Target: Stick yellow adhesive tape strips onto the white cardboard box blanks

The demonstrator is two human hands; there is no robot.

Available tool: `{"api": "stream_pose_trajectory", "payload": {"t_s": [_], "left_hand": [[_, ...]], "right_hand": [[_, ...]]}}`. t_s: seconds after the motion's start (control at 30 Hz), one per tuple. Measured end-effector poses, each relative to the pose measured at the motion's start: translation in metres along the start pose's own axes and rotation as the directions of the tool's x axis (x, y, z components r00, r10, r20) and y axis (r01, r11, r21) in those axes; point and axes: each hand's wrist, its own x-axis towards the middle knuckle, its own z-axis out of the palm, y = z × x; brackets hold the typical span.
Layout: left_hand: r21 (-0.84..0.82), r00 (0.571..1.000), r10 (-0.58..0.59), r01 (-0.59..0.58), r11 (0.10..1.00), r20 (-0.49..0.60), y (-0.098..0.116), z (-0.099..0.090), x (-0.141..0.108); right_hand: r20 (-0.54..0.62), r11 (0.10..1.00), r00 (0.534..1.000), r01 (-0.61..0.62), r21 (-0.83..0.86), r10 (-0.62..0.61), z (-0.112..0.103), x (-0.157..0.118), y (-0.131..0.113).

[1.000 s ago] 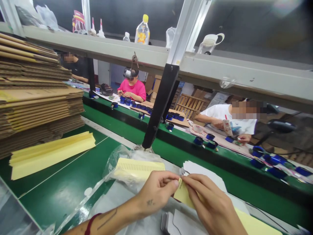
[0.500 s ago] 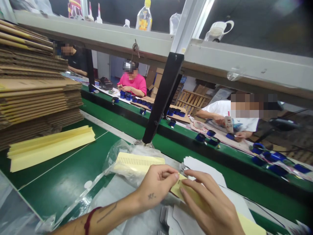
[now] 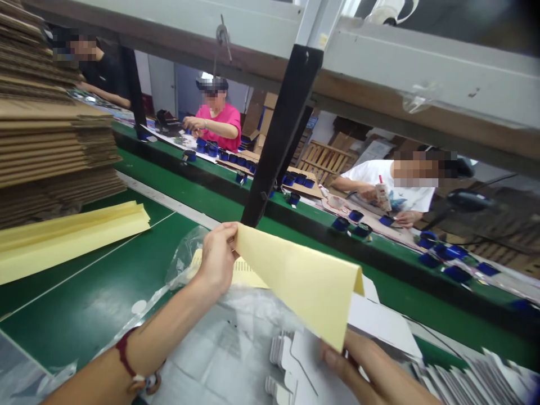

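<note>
A folded yellow paper sheet (image 3: 301, 275) is stretched between my two hands, its crease running along the top. My left hand (image 3: 219, 256) pinches its far left end. At the lower right corner my right hand (image 3: 354, 360) grips the sheet between thumb and fingers, some of which are hidden. Behind the sheet lies a yellow slotted strip (image 3: 248, 274) on clear plastic. White die-cut card pieces (image 3: 291, 360) are stacked below it. To the left, several folded yellow sheets (image 3: 76, 239) rest on the green table (image 3: 93, 281).
Flattened cardboard boxes (image 3: 54, 140) are piled high at the left. A black post (image 3: 280, 135) rises in front of me under a grey shelf (image 3: 400, 62). Beyond the green belt (image 3: 194, 183), people sit among several blue round parts (image 3: 458, 274). White cards (image 3: 476, 377) fan out at lower right.
My hands have moved apart, the left one up and leftward, the right one lower. The yellow sheet now spans between them in full view. The camera view has tilted down.
</note>
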Motion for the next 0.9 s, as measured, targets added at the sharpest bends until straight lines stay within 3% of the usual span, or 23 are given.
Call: {"api": "stream_pose_trajectory", "payload": {"t_s": [0.17, 0.33, 0.53, 0.9], "left_hand": [[-0.024, 0.999, -0.031, 0.031, 0.999, -0.016, 0.002, 0.001, 0.000], [-0.017, 0.999, -0.038, 0.038, 0.999, -0.011, 0.003, 0.001, 0.000], [0.000, 0.998, -0.058, 0.058, 0.998, 0.000, 0.002, 0.003, -0.001], [0.015, 0.999, -0.032, 0.032, 0.999, 0.026, 0.001, 0.002, -0.001]], "right_hand": [[0.124, 0.988, 0.980, -0.157, -0.012, 0.157, 0.002, 0.001, 0.002], [0.082, 0.960, 0.961, -0.271, 0.072, 0.265, 0.003, 0.001, -0.013], [0.188, 0.874, 0.873, -0.475, 0.108, 0.451, 0.000, 0.006, -0.032], [0.309, 0.895, 0.858, -0.443, 0.042, 0.410, -0.001, 0.014, -0.025]]}}
